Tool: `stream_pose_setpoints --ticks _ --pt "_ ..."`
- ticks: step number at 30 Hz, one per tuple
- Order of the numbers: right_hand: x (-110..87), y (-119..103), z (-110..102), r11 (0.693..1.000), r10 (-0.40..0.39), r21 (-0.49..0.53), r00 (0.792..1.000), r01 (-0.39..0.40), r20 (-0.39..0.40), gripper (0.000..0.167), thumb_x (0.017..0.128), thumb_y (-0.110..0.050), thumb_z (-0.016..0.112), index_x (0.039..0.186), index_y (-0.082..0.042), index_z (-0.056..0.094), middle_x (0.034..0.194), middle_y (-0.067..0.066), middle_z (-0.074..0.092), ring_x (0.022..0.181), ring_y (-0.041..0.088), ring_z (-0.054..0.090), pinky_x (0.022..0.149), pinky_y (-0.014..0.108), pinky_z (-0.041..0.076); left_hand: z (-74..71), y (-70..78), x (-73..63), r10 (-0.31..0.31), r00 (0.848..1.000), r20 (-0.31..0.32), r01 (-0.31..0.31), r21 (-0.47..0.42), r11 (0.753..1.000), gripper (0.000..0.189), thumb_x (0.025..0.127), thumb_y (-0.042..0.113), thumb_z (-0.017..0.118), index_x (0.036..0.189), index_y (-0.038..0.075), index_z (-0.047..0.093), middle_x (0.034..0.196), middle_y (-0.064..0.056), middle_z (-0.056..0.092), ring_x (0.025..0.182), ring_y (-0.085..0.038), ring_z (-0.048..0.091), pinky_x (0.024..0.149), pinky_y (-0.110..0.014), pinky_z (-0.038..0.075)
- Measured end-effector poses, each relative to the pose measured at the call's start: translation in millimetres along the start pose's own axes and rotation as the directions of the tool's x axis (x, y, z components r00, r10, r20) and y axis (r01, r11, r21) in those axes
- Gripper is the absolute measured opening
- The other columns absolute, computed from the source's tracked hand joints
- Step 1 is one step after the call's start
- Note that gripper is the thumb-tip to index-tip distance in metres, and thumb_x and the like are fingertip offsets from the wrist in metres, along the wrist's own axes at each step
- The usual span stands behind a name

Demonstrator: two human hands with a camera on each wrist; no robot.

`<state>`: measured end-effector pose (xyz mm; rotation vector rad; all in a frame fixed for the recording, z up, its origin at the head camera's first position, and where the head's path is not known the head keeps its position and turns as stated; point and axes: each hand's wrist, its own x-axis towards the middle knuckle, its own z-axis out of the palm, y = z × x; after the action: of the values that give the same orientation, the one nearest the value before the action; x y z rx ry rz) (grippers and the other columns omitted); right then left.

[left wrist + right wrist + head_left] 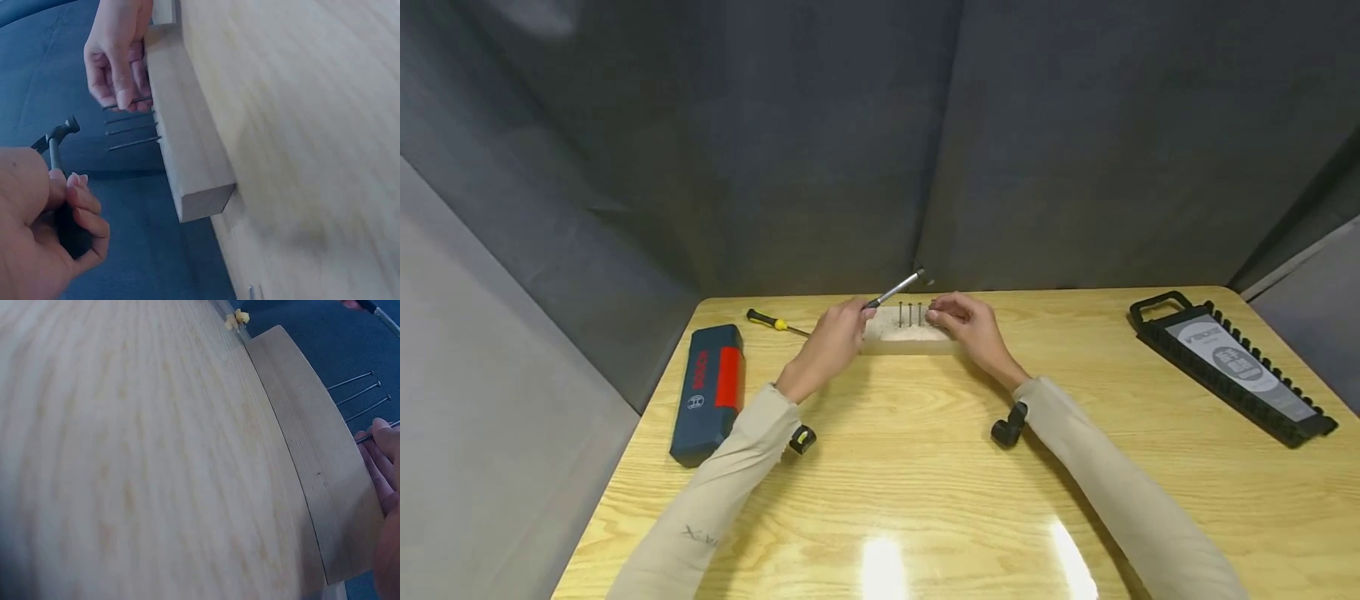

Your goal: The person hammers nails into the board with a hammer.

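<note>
My left hand (837,337) grips a small hammer (897,290) by its dark handle, the metal head raised above the left part of a wooden block (916,346). Three nails (910,315) stand upright in a row in the block's top. To the right of that row, my right hand (973,329) pinches a fourth nail (142,99) between thumb and fingers. Its lower end is right at the block's top face, roughly parallel to the others. In the left wrist view the hammer head (62,130) is apart from all the nails.
A yellow-and-black screwdriver (769,321) lies left of the block, its tip near my left hand. A blue and red Bosch case (706,396) is at the table's left edge. On the right lies a black wrench rack (1232,362). A dark curtain (820,150) hangs behind the table.
</note>
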<state>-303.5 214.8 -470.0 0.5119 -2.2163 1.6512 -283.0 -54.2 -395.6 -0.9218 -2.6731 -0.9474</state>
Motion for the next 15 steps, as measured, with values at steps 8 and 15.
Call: stream_pose_setpoints --ticks 8,15 --pt "-0.5 -1 0 1.0 0.023 -0.013 1.0 -0.023 -0.007 0.018 0.096 -0.004 0.075 0.113 0.003 0.072 0.109 0.024 0.074 0.094 0.016 0.075 0.084 0.017 0.057 2.0 -2.4 -2.2 0.007 1.0 0.03 -0.008 0.043 0.999 0.022 0.111 0.009 0.05 0.108 -0.007 0.065 0.082 -0.011 0.063 0.063 -0.015 0.052 0.052 -0.026 0.046" --pt "0.9 -2 1 1.0 0.021 -0.014 1.0 -0.021 0.005 0.02 0.098 0.003 0.07 0.117 0.01 0.069 0.111 0.031 0.072 0.1 0.04 0.073 0.084 0.017 0.057 -9.0 -0.9 0.1 0.047 0.998 -0.035 -0.047 0.004 0.999 0.021 0.112 0.009 0.049 0.108 -0.006 0.064 0.08 -0.008 0.058 0.062 -0.015 0.051 0.052 -0.025 0.045"
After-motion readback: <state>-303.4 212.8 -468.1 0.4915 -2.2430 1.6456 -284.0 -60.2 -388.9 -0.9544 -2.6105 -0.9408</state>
